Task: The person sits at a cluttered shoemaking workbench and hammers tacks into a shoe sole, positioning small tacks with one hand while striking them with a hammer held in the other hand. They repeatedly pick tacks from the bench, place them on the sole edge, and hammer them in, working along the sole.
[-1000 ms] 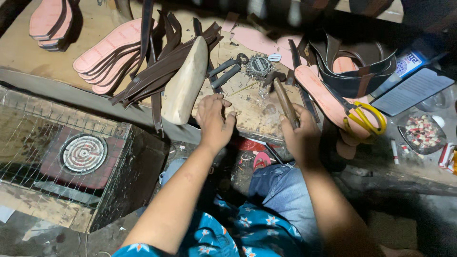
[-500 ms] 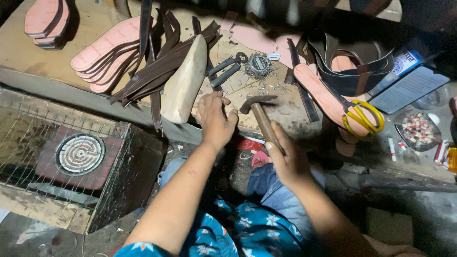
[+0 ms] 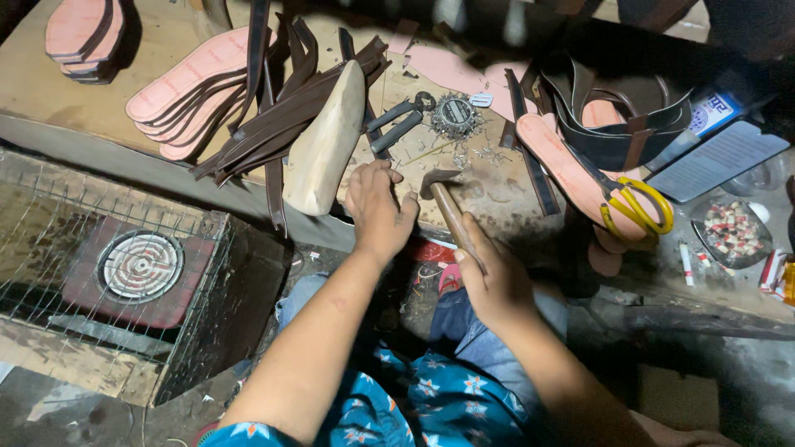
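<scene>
One hammer (image 3: 447,199) is in use: the right hand (image 3: 495,281) is clenched round its wooden handle, with the metal head resting low over the workbench (image 3: 74,99) just right of the left hand (image 3: 377,211). The left hand presses fingers-down on the bench surface; whether it pinches anything beneath cannot be told. One pale wooden shoe last (image 3: 325,141) lies just left of that hand, tilted across a bundle of dark leather straps (image 3: 281,108). Pink insoles (image 3: 186,83) lie in a stack of about four at upper left, with a second smaller stack (image 3: 79,33) at the far corner. One pair of pliers (image 3: 397,124) and one round tin of small nails (image 3: 455,114) sit just beyond the hammer, loose nails scattered beside them. One pair of yellow-handled scissors (image 3: 633,203) rests on a pink sole at right. A shallow dish (image 3: 733,236) holds small pale and red pieces. A wire cage (image 3: 50,215) at lower left encloses one round coil heater (image 3: 139,265). Open bench room is confined to the patch under the hands, near the front edge.
</scene>
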